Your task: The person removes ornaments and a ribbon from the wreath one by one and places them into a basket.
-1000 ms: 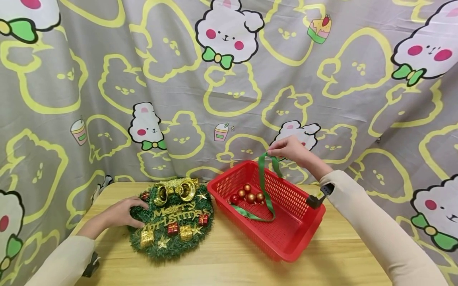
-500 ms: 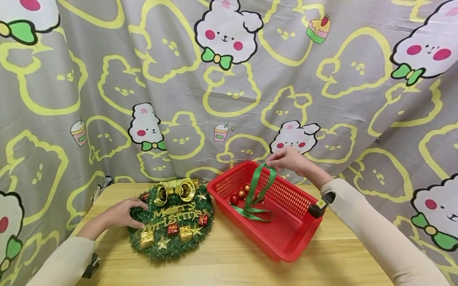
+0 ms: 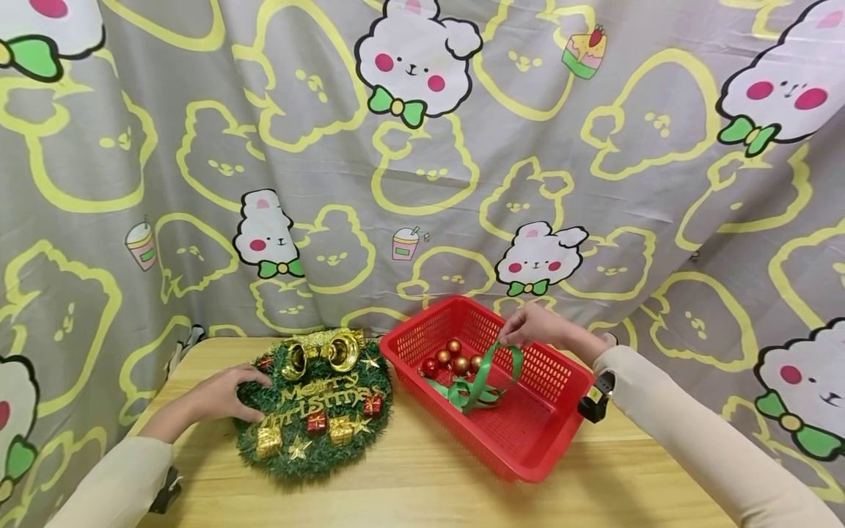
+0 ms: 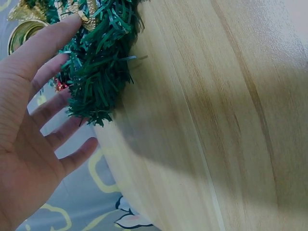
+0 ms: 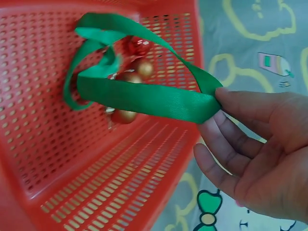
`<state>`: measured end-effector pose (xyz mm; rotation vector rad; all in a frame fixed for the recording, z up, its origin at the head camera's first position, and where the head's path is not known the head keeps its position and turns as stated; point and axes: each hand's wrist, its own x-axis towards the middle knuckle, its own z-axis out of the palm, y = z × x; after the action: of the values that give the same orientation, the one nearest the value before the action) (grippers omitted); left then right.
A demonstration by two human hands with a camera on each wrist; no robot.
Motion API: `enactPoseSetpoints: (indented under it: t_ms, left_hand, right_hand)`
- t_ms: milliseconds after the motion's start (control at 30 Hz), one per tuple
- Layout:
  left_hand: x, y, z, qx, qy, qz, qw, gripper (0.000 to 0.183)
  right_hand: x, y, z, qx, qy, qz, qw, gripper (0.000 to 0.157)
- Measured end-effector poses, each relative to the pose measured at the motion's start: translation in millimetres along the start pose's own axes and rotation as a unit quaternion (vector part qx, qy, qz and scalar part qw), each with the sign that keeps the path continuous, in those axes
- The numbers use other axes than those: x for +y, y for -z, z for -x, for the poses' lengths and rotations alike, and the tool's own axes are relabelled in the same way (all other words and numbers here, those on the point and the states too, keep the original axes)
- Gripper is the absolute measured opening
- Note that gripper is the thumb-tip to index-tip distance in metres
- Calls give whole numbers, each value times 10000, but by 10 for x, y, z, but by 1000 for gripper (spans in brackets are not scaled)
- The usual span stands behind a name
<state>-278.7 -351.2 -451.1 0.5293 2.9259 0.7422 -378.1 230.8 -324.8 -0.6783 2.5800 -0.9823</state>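
A green ribbon (image 5: 144, 100) hangs in a loop from my right hand (image 3: 538, 326), pinched between thumb and fingertips over the far side of the red basket (image 3: 551, 458). Its lower part lies in coils inside the basket, beside several gold and red baubles (image 3: 454, 346). On the left my left hand (image 3: 227, 396) rests at the edge of a green wreath (image 3: 310, 466), its fingers spread and relaxed. Gold bells, gift boxes, stars and "Merry Christmas" lettering decorate that wreath. In the left wrist view the thumb and fingers (image 4: 43, 45) touch the tinsel without curling round it.
The wooden table (image 3: 422, 499) carries both wreath and basket, which sit close side by side. Behind the table hangs a grey patterned curtain (image 3: 422, 183), near the basket's back corner.
My right hand has come down toward the basket, and more of the green ribbon now lies coiled inside it. The left hand and wreath stay put.
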Motion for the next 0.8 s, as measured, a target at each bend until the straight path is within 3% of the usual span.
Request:
enactPoseSetpoints:
  t_ms: [267, 800]
  left_hand:
    - [-54, -41, 28, -23, -26, 39, 10000, 61]
    - [-32, -6, -1, 32, -20, 21, 10000, 60]
  right_hand:
    - [101, -123, -62, -514, 64, 229, 9984, 8]
    - [131, -485, -363, -976, 172, 784, 9920, 7]
